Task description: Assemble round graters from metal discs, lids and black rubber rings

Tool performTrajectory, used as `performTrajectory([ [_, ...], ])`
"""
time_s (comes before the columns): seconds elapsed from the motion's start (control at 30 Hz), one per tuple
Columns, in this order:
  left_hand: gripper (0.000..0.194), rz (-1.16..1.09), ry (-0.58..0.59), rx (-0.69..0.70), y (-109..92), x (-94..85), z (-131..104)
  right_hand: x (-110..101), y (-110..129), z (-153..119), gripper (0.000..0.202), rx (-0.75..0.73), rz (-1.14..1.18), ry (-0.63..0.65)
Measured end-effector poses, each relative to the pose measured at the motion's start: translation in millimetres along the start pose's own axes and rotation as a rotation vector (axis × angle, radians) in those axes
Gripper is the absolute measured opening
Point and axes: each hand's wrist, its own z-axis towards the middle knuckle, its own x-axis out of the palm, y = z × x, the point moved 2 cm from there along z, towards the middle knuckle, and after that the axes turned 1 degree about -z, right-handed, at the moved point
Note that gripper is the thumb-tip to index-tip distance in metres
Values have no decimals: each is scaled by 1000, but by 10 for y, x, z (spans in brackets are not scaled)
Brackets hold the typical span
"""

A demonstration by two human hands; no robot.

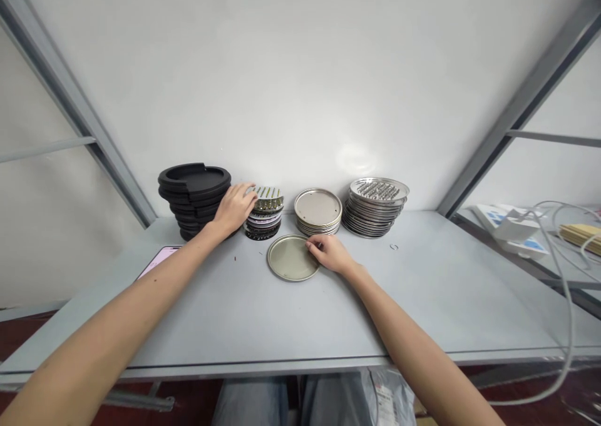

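A single round metal lid point(292, 258) lies flat on the grey table, with my right hand point(328, 252) closed on its right edge. My left hand point(236, 206) reaches to the left rim of a stack of round boards point(268, 194) with yellow-green strips on the top one. Its fingers are bent around that rim; whether they grip the top board is hard to see. Just left of that hand rises a tall stack of black round trays point(197, 188). Behind the single lid is a stack of similar metal lids point(318, 207). Perforated metal discs point(379, 191) are piled to their right.
A phone point(157, 261) lies at the table's left. A small metal ring point(394, 247) rests right of the discs. At the far right are white boxes point(515, 228), pale cables point(570, 313) and yellow material point(580, 236). Grey frame posts flank the table.
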Motion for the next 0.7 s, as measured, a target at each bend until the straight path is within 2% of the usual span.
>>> performTrajectory([
  [0.2,24,119,-91,-45,3,-6,174,-21,10,-2,30,5,-2,-7],
  [0.4,27,102,-164,-79,-50,62,233,-44,26,-14,41,5,11,-20],
  [0.57,24,73,-340,-115,-22,-132,289,-106,-13,-24,49,58,96,-67],
  [0.7,16,85,-473,-2,-210,-282,104,-136,-40,-12,54,98,274,-131],
])
